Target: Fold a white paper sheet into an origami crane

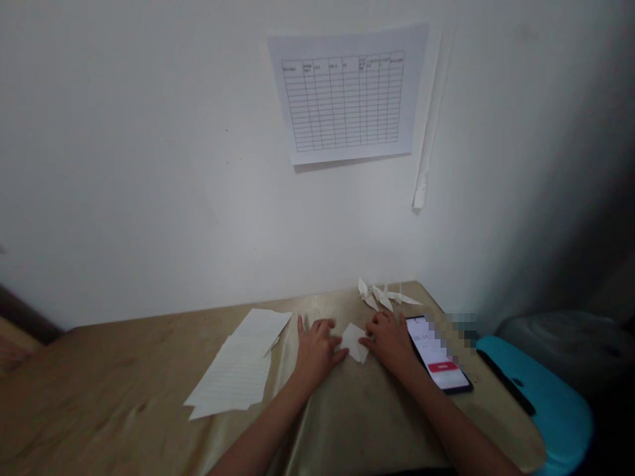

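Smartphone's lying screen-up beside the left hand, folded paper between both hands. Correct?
One slip: the head view shows the smartphone beside the right hand, not the left hand. It does lie screen-up, and the folded paper is between both hands.

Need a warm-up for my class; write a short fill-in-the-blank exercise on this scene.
The small paper lies ____ the left hand and the right hand.
The gridded sheet hangs on the ____.
The lined sheets lie to the ____ of both hands.
Missing words: between; wall; left.
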A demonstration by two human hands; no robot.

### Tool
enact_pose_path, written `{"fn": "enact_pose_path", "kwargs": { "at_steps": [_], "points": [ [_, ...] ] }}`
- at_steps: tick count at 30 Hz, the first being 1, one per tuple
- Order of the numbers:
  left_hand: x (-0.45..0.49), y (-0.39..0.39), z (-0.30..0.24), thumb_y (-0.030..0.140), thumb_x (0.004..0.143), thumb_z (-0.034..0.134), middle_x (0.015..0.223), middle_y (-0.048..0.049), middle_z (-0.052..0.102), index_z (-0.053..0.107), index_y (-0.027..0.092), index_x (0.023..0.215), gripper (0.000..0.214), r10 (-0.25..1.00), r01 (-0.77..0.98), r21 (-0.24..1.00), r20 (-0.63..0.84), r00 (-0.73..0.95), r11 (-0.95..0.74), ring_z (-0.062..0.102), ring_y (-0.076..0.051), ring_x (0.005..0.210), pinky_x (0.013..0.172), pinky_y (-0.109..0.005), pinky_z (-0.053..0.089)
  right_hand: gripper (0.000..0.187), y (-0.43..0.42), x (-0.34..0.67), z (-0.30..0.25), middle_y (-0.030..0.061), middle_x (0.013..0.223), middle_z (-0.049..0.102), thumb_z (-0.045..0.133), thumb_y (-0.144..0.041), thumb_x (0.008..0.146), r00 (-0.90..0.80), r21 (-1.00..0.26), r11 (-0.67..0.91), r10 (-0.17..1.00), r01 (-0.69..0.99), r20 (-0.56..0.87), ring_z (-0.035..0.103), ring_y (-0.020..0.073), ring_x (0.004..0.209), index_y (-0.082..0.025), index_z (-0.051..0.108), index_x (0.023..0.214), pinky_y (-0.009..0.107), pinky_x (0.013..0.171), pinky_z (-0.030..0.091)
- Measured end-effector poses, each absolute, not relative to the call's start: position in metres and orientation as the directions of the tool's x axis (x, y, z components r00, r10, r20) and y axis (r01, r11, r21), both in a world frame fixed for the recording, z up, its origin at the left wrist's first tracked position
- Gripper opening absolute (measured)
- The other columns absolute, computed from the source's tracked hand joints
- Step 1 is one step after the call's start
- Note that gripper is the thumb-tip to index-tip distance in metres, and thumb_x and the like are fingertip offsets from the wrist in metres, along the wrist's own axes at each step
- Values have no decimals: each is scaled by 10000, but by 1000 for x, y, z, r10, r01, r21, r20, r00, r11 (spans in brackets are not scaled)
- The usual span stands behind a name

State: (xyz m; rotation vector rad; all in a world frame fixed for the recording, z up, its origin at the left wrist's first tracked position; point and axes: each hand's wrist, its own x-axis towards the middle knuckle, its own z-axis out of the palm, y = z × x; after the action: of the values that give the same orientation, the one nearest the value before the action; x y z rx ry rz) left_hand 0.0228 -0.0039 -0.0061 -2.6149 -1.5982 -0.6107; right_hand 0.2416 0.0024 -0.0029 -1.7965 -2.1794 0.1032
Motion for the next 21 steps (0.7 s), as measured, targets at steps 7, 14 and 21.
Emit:
{"fn": "enact_pose_path", "kwargs": {
  "at_steps": [7,14,21],
  "points": [
    [24,-5,-7,465,862,740,1215,-53,679,805,308,837,171,852,860,193,351,389,-472,578,-292,1211,1170,-778,-23,239,2,242,-9,92,1181,686,668,-472,918,-171,-160,216,952,963,255,491,343,1291,-260,770,961,661,1150,177],
    [20,-6,-12,439,847,766,1186,-37,698,802,298,778,161,861,861,226,357,362,-456,606,-275,1170,1190,-756,-13,263,4,244,-15,89,1133,692,693,-502,893,-159,-169,212,946,963,281,520,330,1238,-247,754,917,628,1150,201],
    [18,-6,-17,473,873,731,1260,-33,684,806,359,948,156,862,870,222,376,340,-441,597,-294,1208,1177,-777,-36,312,11,245,-26,122,1111,650,706,-511,862,-82,-292,159,962,943,260,554,309,1152,-210,693,941,504,1065,356]
  ]
}}
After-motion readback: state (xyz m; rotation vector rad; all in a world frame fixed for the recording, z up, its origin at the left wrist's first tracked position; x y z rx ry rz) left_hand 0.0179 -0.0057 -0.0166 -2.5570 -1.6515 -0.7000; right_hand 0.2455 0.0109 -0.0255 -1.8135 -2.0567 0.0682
